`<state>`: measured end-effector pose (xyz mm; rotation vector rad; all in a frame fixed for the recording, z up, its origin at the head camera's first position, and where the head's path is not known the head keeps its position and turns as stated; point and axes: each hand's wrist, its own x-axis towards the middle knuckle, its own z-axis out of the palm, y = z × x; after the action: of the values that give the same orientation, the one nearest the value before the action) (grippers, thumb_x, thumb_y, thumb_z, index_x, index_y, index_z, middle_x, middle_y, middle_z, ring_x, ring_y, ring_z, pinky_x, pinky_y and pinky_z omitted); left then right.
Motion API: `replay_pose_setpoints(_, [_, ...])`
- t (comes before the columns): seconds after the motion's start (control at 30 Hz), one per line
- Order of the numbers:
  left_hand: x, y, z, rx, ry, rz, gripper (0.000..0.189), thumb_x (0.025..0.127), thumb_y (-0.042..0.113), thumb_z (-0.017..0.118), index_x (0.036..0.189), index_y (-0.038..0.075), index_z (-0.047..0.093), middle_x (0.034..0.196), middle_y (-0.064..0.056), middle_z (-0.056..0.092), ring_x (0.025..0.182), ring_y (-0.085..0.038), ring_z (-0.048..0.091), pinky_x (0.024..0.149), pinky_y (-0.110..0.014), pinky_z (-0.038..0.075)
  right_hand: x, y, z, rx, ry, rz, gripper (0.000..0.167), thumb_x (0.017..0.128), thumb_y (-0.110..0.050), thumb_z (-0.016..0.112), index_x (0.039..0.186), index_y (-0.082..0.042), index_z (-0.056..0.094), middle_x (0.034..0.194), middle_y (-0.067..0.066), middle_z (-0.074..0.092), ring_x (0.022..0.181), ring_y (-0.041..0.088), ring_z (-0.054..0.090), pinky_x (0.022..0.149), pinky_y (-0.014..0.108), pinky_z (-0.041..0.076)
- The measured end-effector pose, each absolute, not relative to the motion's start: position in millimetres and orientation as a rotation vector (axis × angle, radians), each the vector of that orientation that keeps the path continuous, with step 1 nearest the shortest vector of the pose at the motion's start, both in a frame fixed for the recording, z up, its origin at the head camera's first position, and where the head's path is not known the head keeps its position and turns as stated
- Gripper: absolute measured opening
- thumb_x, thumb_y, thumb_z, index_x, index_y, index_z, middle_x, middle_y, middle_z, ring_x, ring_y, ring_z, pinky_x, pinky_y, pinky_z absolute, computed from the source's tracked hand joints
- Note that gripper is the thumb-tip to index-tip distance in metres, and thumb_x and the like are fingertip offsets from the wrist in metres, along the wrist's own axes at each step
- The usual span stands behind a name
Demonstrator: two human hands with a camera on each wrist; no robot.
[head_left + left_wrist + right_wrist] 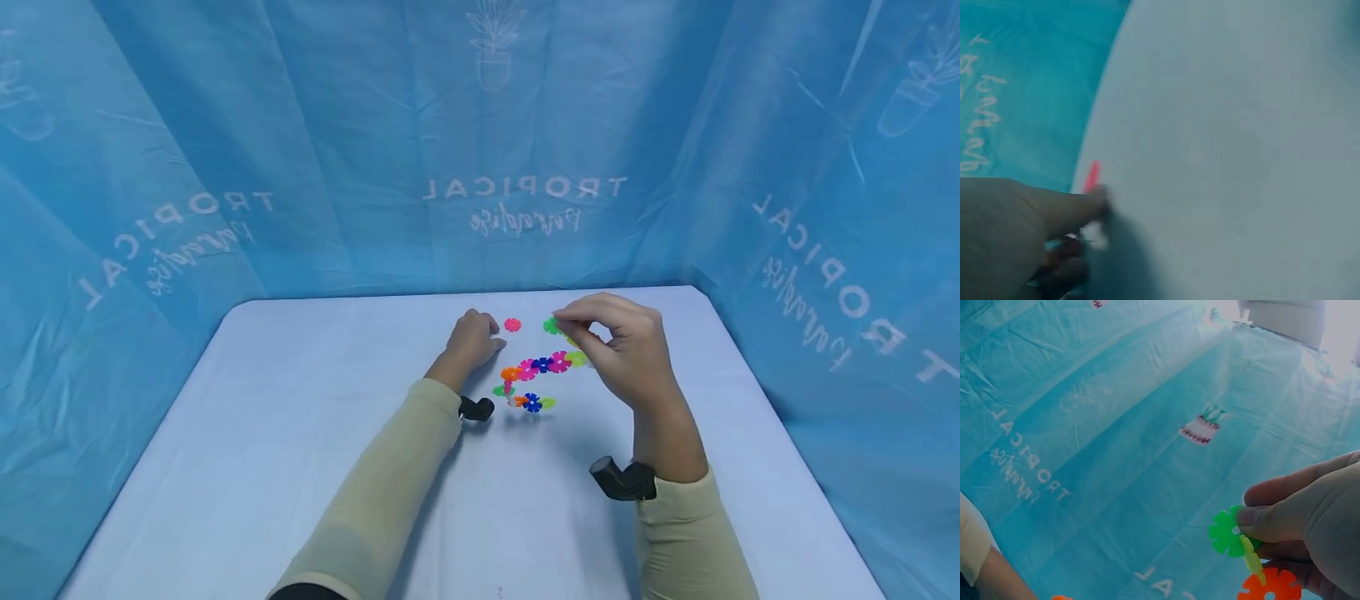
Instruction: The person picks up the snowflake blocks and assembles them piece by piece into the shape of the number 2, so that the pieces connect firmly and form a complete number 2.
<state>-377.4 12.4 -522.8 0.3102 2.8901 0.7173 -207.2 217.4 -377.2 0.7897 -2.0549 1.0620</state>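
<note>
Between thumb and fingertips, my right hand pinches a green notched plastic disc at the end of a linked chain of such discs. Below it, a yellow disc and an orange disc show in the right wrist view. The chain bends through pink, dark blue, orange and lime pieces above the table, its other end toward me. At the back, my left hand reaches forward, thumb and forefinger apart, close beside a loose pink disc. In the left wrist view, the fingers partly hide that disc.
A white-covered table lies under both hands. Blue printed curtains hang behind it and along both sides. A dark wrist camera sits on the left wrist and another on the right.
</note>
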Motion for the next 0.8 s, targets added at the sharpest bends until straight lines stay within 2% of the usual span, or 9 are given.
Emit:
replay_pose_setpoints(0.1, [-377.1,4.9,-517.6,0.294,2.802,0.837,0.023,0.094,0.022,0.084,0.105,0.01,0.069,0.105,-0.007,0.06,0.098,-0.023,0.058,0.087,-0.036,0.056,-209.2,212.8,-379.3,0.821,-2.066,1.065,0.022,0.085,0.008,0.085,0.103,-0.003,0.082,0.1,-0.002,0.078,0.092,0.015,0.073,0.077,0.025,0.056])
replay_pose_setpoints(0.23, [-366.3,-8.2,-509.0,0.296,2.685,1.124,0.018,0.096,0.018,0.082,0.103,0.01,0.068,0.095,-0.005,0.066,0.086,-0.021,0.064,0.077,-0.032,0.058,-211.7,207.4,-382.5,0.853,-2.068,1.07,0.024,0.083,0.008,0.086,0.103,-0.005,0.083,0.099,0.0,0.078,0.091,0.016,0.073,0.079,0.024,0.056])
replay_pose_setpoints(0.37, [-339.7,-19.3,-488.1,0.33,2.457,1.638,0.017,0.097,0.015,0.08,0.108,0.008,0.069,0.094,-0.006,0.072,0.082,-0.02,0.074,0.081,-0.036,0.061,-213.6,204.6,-382.5,0.867,-2.072,1.073,0.024,0.083,0.009,0.086,0.103,-0.005,0.083,0.098,0.0,0.078,0.089,0.018,0.074,0.079,0.023,0.056])
replay_pose_setpoints(0.5, [-302.2,-32.6,-457.0,0.493,2.194,2.032,0.022,0.098,0.017,0.08,0.11,0.004,0.067,0.103,-0.015,0.076,0.091,-0.031,0.077,0.086,-0.042,0.061,-213.6,203.0,-382.5,0.874,-2.081,1.076,0.023,0.084,0.008,0.086,0.103,-0.006,0.083,0.099,0.0,0.078,0.089,0.017,0.074,0.079,0.022,0.056])
replay_pose_setpoints(0.6, [-276.5,-43.4,-436.7,0.623,2.153,2.133,0.025,0.097,0.022,0.081,0.112,0.006,0.07,0.103,-0.015,0.077,0.089,-0.034,0.077,0.083,-0.042,0.062,-212.3,201.0,-382.8,0.881,-2.071,1.084,0.024,0.083,0.008,0.086,0.102,-0.006,0.083,0.098,0.0,0.078,0.089,0.017,0.074,0.08,0.022,0.057])
replay_pose_setpoints(0.7, [-256.2,-52.7,-423.3,0.695,2.203,2.152,0.026,0.096,0.027,0.082,0.113,0.009,0.074,0.098,-0.011,0.077,0.084,-0.031,0.076,0.078,-0.041,0.063,-210.5,197.1,-383.2,0.902,-2.065,1.095,0.025,0.082,0.009,0.087,0.102,-0.005,0.083,0.098,0.002,0.078,0.088,0.018,0.075,0.08,0.022,0.057])
replay_pose_setpoints(0.8, [-241.1,-60.0,-417.1,0.752,2.219,2.163,0.024,0.096,0.025,0.082,0.114,0.009,0.077,0.095,-0.01,0.076,0.08,-0.033,0.075,0.075,-0.042,0.063,-208.6,191.4,-384.5,0.933,-2.074,1.103,0.025,0.082,0.008,0.088,0.103,-0.005,0.083,0.098,0.001,0.078,0.089,0.018,0.074,0.081,0.022,0.057])
